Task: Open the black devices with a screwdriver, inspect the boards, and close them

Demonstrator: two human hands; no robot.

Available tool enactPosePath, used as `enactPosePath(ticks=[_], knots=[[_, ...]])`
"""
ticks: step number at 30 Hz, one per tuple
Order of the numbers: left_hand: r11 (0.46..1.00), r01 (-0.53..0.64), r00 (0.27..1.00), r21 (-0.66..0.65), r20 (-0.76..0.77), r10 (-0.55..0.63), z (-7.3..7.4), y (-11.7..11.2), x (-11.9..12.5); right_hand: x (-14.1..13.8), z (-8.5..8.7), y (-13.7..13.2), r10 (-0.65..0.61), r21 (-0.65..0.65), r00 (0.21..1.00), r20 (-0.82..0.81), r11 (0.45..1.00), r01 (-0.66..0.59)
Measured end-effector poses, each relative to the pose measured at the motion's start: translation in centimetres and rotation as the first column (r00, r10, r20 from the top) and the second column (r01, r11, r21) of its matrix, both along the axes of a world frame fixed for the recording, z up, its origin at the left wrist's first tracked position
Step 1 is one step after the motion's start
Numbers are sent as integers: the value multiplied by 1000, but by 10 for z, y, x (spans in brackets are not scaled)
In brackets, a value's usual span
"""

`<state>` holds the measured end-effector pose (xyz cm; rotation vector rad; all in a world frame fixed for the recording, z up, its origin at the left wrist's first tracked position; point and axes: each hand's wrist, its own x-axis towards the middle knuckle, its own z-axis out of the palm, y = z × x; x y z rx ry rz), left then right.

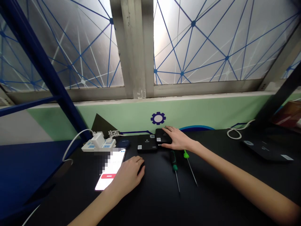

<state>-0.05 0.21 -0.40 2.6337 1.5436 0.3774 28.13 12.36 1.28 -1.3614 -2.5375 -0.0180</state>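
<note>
Right hand [178, 139] atop black box [162, 136]

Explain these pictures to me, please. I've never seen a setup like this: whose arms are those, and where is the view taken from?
No machine shows here. The arms are a person's, seen from a camera worn on their head, looking forward and down. Their right hand rests on a small black box, beside a second black box. Their left hand lies next to a lit phone and holds nothing that I can see. A dark green screwdriver and a lime green screwdriver lie on the black tabletop.
</note>
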Motion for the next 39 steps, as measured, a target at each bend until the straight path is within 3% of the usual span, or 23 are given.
enactPosePath(ticks=[7,15,21,27,33,39], knots=[[1000,2,1000,-5,1,-2,4,1,0,3,-2,26,34,-131,999,-20,991,-36],[1000,7,1000,-11,13,-6,3,1,-1,6,3,22,115,-99,984,-136,987,-129],[1000,8,1000,-27,10,-8,4,1,0,4,19,-10,194,-24,965,-176,979,-202],[1000,-15,1000,-8,-25,15,12,0,2,-11,24,-67,227,-24,952,-204,971,-237],[989,-145,986,-30,-85,142,16,0,3,-30,10,-114,228,-106,947,-225,961,-256],[984,-168,977,-65,-140,158,10,2,1,-43,-18,-123,194,-150,950,-245,961,-234]])
